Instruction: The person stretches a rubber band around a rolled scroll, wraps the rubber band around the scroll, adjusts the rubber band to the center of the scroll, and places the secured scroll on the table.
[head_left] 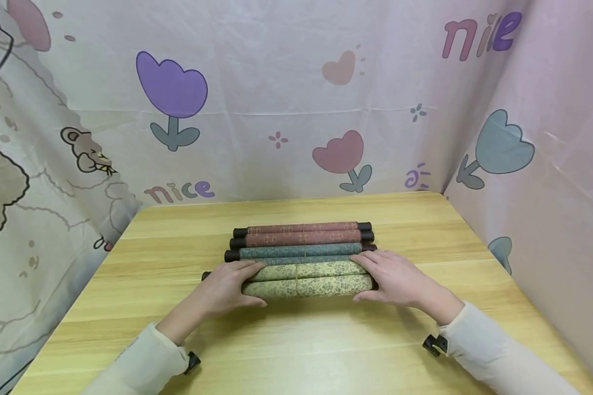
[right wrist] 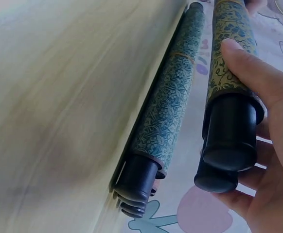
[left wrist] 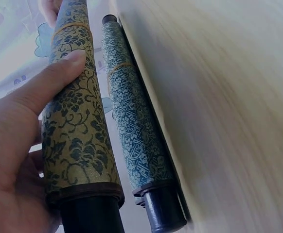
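Observation:
Two yellow-green floral scrolls (head_left: 326, 285) with dark knobs lie side by side between my hands. My left hand (head_left: 227, 288) grips them near the left end, and my right hand (head_left: 395, 278) grips the right end. In the right wrist view, the thumb lies over the upper floral scroll (right wrist: 229, 77) while the fingers curl beneath two black knobs (right wrist: 231, 136). The left wrist view has the thumb across the patterned roll (left wrist: 78, 136), raised clear of the table. Just behind them rest teal scrolls (head_left: 301, 251), also tied with thin cord.
Farther back on the wooden table (head_left: 178, 230) lie two red patterned scrolls (head_left: 303, 237) with black ends, parallel to the others. A printed curtain (head_left: 257, 109) hangs behind and along both sides of the table.

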### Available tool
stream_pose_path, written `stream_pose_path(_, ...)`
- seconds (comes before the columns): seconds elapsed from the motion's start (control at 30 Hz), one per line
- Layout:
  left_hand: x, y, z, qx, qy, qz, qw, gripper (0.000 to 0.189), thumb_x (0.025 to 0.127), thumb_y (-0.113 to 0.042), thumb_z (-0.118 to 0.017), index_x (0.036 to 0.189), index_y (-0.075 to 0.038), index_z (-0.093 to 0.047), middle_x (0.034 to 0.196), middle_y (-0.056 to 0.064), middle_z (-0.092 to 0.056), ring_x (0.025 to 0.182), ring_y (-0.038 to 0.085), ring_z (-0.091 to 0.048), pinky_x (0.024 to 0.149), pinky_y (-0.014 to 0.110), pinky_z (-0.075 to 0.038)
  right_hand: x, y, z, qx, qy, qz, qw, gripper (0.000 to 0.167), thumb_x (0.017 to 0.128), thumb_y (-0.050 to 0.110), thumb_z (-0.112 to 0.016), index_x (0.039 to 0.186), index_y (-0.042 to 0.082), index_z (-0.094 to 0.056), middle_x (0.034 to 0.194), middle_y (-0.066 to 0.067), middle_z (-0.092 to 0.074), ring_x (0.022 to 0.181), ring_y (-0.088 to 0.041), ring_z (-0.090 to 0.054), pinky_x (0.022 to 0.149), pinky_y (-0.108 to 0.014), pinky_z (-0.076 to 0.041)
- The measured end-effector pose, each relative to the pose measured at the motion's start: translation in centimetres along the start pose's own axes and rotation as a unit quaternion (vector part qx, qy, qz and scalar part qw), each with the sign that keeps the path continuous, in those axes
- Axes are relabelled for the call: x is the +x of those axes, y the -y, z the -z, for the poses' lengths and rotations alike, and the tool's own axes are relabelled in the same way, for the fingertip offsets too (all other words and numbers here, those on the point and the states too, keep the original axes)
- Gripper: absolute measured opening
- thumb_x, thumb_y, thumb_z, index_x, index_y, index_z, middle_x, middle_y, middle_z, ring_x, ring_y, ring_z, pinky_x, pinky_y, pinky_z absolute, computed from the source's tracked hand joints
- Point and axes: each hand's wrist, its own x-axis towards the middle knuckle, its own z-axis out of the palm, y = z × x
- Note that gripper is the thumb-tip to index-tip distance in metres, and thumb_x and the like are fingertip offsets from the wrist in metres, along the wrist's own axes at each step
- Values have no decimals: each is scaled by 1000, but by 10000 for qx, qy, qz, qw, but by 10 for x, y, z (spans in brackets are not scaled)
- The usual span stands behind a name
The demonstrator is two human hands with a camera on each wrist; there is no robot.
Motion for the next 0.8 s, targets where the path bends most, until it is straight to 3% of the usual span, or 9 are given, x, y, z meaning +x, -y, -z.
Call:
stream_pose_path(0.37, -2, -5, 1, 703, 363, -95, 9968, 84, 77, -58, -75, 139, -5, -55, 127, 17, -62, 113, 37, -60, 96, 57, -45, -2, 1, -2, 72, -11, -41, 10000, 87, 77, 63, -72, 136, 2, -52, 123, -11, -62, 108, -31, -62, 94, -51, -49)
stream_pose_path(0.8, 2, -13, -10, 689, 688, -206, 9950, 81, 83, -58, -68, 138, 0, -53, 129, 17, -60, 115, 38, -58, 98, 55, -44, -9, 4, -2, 74, 545, -324, 9980, 82, 77, 60, -73, 130, 0, -56, 121, -16, -62, 112, -37, -59, 99, -57, -43)
